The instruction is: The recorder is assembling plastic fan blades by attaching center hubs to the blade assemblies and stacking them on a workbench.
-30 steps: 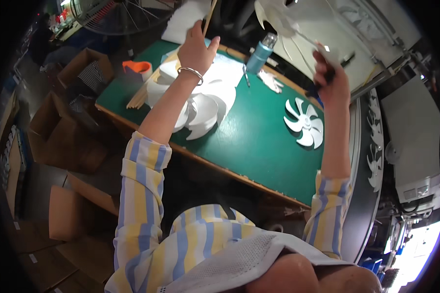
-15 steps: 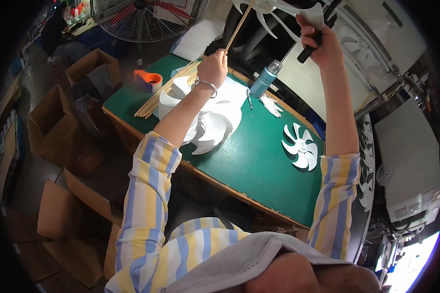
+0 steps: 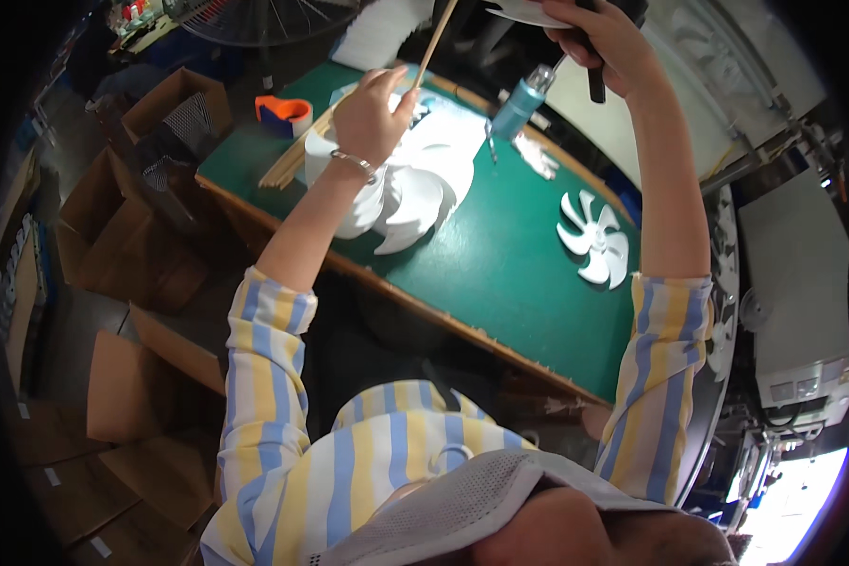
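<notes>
Left hand (image 3: pixel 373 113) grip pinched on a thin wooden stick (image 3: pixel 436 42), held slanted above the stack of white fan blades (image 3: pixel 406 189) on the green worktop (image 3: pixel 500 264). Right hand (image 3: pixel 599 42) raised high, grip clamped on a dark handle (image 3: pixel 595 83); white fan blade (image 3: pixel 524 11) just above it at the frame edge. Single white fan blade (image 3: pixel 594 236) lies well apart, below the right forearm. Bundle of sticks (image 3: pixel 297 156) beside the stack.
</notes>
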A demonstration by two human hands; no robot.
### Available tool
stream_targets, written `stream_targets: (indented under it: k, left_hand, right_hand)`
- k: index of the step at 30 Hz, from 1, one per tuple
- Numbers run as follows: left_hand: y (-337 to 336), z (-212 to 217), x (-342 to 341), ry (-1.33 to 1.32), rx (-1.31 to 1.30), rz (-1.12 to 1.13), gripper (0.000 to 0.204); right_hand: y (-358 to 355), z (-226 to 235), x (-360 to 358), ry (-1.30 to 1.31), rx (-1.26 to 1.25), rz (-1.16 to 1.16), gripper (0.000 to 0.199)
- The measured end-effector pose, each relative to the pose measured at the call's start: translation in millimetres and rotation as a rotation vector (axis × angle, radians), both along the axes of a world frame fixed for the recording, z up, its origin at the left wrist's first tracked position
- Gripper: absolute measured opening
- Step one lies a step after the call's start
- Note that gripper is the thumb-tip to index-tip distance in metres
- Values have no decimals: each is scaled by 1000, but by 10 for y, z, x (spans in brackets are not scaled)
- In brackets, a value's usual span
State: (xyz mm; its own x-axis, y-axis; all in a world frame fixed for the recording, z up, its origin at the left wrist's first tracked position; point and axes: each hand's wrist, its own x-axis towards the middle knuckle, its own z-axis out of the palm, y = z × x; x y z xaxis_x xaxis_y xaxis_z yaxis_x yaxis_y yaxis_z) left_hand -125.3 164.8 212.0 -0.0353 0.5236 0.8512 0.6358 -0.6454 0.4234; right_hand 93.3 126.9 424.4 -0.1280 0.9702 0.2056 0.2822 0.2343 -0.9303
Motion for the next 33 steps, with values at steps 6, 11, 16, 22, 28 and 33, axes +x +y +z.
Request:
stream_targets:
  k: [6,11,16,22,28,33]
  left_hand:
    - [-630,-731,-564,219,53,-94,26]
    - [-754,-1089,-662,346,10,-39,22]
    - [-754,-1192,-654,354,56,-18,15]
    - [-809,-1181,-662,401,45,-14,20]
    - [-868,-1240,-696,431,41,20,21]
    - [-941,-1304,-630,427,98,164,16]
  right_hand:
    - [-57,-1179,-270,-233,58,-34,37]
    - [-224,-1989,-443,-285,-110,15,39]
    - [-290,-2589,-507,-263,-129,15,43]
    - [-347,-2722,-436,-185,-146,14,45]
    - [-282,-2852,-407,-162,-69,35,46]
    - [-452,-2650,-173,-162,-148,-55,54]
